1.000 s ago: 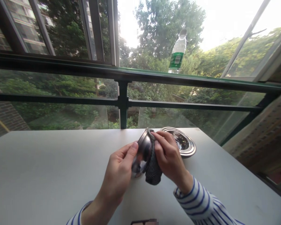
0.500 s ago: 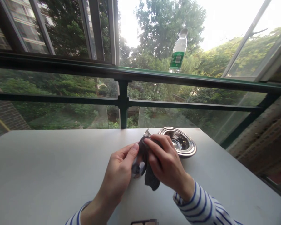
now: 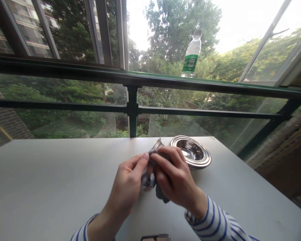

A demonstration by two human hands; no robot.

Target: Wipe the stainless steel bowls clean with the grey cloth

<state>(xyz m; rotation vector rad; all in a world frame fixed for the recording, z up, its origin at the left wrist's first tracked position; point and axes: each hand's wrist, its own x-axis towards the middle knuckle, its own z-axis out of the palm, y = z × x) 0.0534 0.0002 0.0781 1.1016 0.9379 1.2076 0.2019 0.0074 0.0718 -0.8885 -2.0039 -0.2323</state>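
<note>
Over the middle of the white table, my left hand [image 3: 127,180] pinches the rim of a shiny stainless steel bowl [image 3: 147,180], thumb on top. The bowl is tilted on its edge, and much of it is hidden by my fingers. My right hand [image 3: 178,175] is closed around a dark grey cloth [image 3: 162,195], with its fingertips pressing the cloth against the bowl's rim. Part of the cloth hangs below the right palm. Just behind my right hand sits a stack of stainless steel bowls [image 3: 206,160].
The white table [image 3: 52,180] ends at a dark green railing [image 3: 90,75] with glass behind it. A clear plastic bottle [image 3: 191,62] with a green label stands on the ledge beyond the top rail. A dark-edged object [image 3: 155,238] shows at the bottom edge.
My right hand and the cloth have shifted slightly left along the bowl's rim, baring more of its far edge. My left hand keeps its hold in nearly the same place.
</note>
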